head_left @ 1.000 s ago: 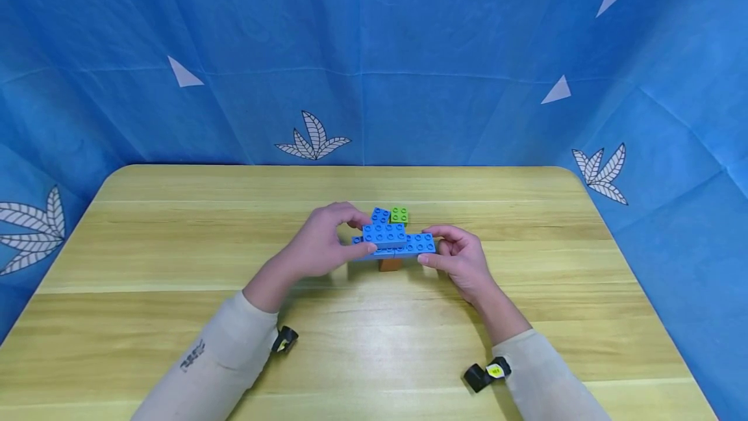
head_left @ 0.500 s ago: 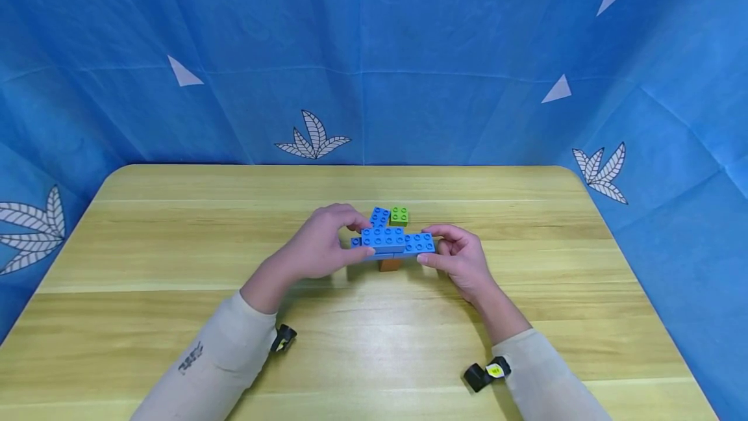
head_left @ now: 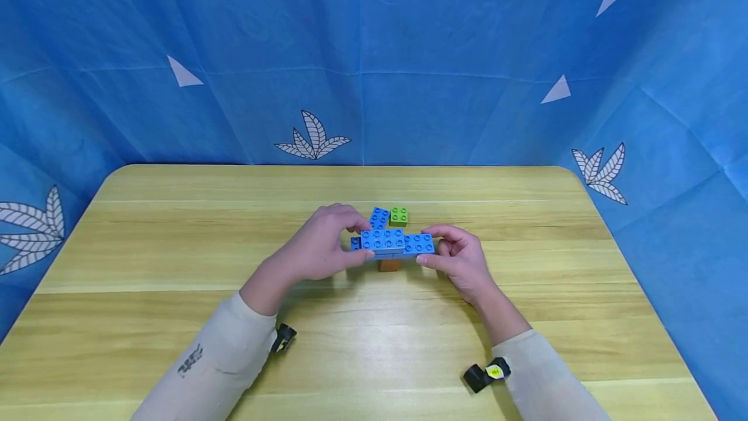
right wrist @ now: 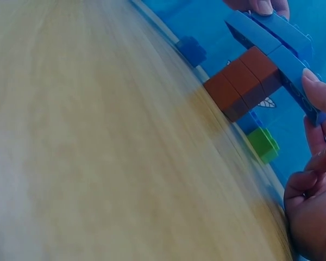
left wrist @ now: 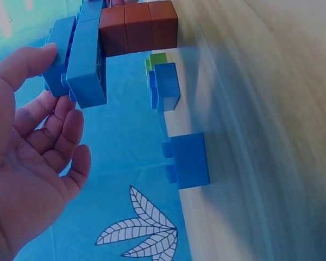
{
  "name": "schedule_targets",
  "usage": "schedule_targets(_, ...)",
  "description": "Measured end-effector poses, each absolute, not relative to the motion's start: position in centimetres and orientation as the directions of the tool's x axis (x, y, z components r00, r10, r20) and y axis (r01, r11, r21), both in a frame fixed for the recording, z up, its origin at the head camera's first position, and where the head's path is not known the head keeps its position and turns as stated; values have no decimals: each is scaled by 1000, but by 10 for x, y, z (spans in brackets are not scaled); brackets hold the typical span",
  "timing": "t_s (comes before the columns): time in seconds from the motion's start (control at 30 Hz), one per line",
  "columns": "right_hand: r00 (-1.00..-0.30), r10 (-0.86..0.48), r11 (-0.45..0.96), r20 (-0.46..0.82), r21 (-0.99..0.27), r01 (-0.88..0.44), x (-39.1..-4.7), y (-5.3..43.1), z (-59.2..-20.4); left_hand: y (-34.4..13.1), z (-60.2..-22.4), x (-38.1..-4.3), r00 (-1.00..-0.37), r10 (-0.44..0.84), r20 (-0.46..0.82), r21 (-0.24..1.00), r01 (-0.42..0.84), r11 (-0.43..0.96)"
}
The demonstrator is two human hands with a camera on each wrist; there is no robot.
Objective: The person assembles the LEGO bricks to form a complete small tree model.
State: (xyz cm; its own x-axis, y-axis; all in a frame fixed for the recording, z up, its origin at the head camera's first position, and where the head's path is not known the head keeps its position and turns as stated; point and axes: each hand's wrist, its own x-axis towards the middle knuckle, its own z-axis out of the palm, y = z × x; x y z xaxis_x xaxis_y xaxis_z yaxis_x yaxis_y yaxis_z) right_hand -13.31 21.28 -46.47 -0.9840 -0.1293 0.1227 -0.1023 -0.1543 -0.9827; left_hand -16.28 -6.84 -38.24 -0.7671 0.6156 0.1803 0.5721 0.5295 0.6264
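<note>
My left hand (head_left: 318, 245) pinches a blue building brick (head_left: 382, 239) between thumb and fingers. This brick lies across the join of two blue bricks set end to end, a left one (left wrist: 86, 65) and a right one (head_left: 419, 243). A thin dark gap with studs shows beneath it in the left wrist view. My right hand (head_left: 464, 262) pinches the outer end of the right lower brick, thumb on the near side. Under the join, a column of stacked brown bricks (left wrist: 138, 28) stands upright on the table.
Behind the column on the wooden table (head_left: 374, 343) sit a blue brick (head_left: 378, 217) and a small green brick (head_left: 399, 216). Another blue brick (left wrist: 190, 160) stands farther left, hidden by my left hand in the head view. A blue cloth (head_left: 362, 51) hangs behind the table.
My left hand has brought the upper blue brick slightly down and nearer, closer onto the lower pair. More of the blue brick behind shows. The right hand has stayed almost still.
</note>
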Motion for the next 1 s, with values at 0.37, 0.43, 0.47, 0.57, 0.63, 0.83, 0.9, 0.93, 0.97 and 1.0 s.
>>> schedule_targets(0.37,-978,-145,-23,151,-989,-149,-133,215,-462,-70,-382,-167,-737,649,189,594,612,523)
schedule_targets(0.43,-974,-148,37,173,-983,-180,-133,215,-460,-70,-380,-168,-733,654,188,592,615,521)
schedule_targets(0.47,-971,-150,63,185,-979,-196,-133,215,-458,-69,-380,-168,-732,655,185,592,616,520)
schedule_targets(0.57,-962,-160,129,221,-962,-242,-132,209,-447,-70,-378,-168,-738,652,174,592,607,530)
schedule_targets(0.63,-951,-169,174,260,-942,-288,-129,202,-434,-69,-378,-168,-743,648,167,592,601,537)
schedule_targets(0.83,-893,-207,316,400,-836,-448,-122,182,-401,-70,-379,-168,-748,644,162,594,595,541)
schedule_targets(0.9,-875,-218,334,432,-809,-483,-123,178,-398,-70,-379,-168,-745,645,167,597,597,535)
schedule_targets(0.93,-869,-221,333,442,-803,-494,-123,177,-397,-70,-379,-168,-745,646,169,599,598,533)
schedule_targets(0.97,-866,-222,331,448,-801,-499,-123,176,-398,-70,-379,-168,-744,647,169,602,598,530)
schedule_targets(1.0,-864,-221,329,451,-800,-502,-124,175,-398,-70,-379,-168,-744,647,168,604,597,529)
